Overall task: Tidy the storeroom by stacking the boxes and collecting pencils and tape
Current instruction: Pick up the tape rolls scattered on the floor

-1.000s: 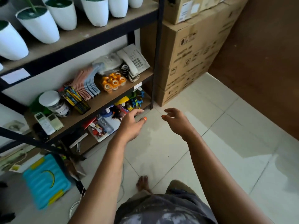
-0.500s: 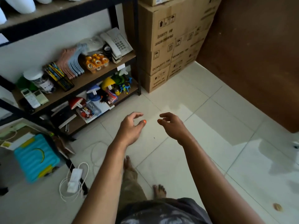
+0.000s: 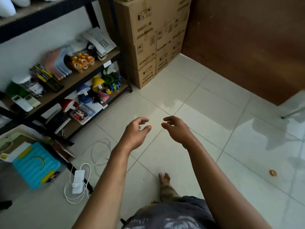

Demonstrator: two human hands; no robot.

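Pale tiled floor (image 3: 206, 113) across most of the frame, a brown wall panel (image 3: 247, 47) at upper right. Stacked cardboard boxes (image 3: 148, 47) at top centre, standing on the floor in the corner, just beside the dark metal shelf rack (image 3: 105, 63) at upper left. On the middle shelf: a white desk telephone (image 3: 100, 41), a pack of orange tape rolls (image 3: 82, 61) just left of it, then a bundle of coloured pencils (image 3: 46, 76) further left. At centre of the frame, left hand (image 3: 135, 133) and right hand (image 3: 176, 129) held out side by side above the floor, near but not touching; both grips empty, fingers loosely curled, nothing between them. At lower left, a white power strip (image 3: 78, 181) with its coiled cord on the floor. At lower right, one small roll of tape (image 3: 273, 172) alone on the tiles, well apart from the hands.
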